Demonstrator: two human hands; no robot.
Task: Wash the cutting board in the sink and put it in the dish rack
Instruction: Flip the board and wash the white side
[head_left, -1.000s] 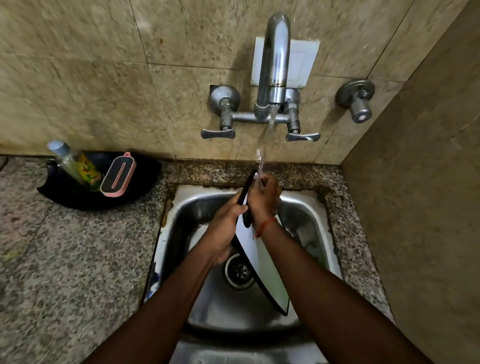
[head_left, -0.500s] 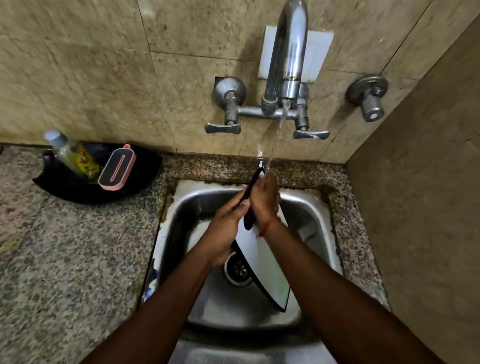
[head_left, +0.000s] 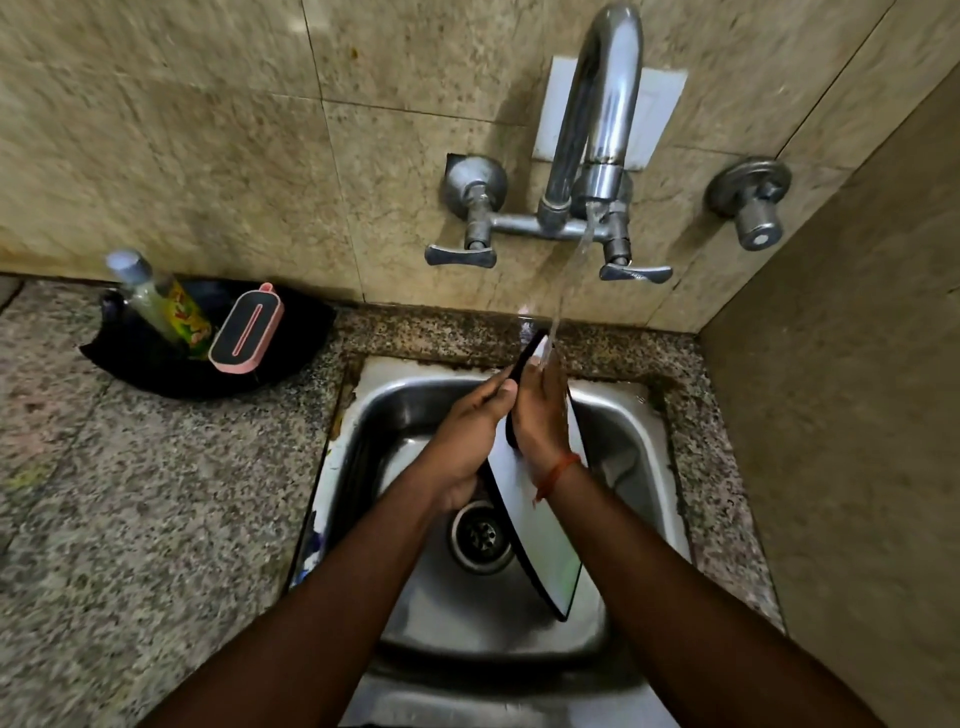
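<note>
Cutting board (head_left: 540, 525): white face, black rim, held on edge and tilted over the sink (head_left: 631, 447), lower corner above the basin near the drain (head_left: 480, 538). Left hand (head_left: 467, 436): grip clamped on the board's left edge. Right hand (head_left: 540, 415): flat against the white face near the upper end, fingers together. Water stream (head_left: 574, 270) from the tap (head_left: 597, 104) strikes the board's top end. Table, back left corner: black tray (head_left: 156, 374) holding a bottle (head_left: 156, 299) and a pink-rimmed scrubber (head_left: 247, 332).
</note>
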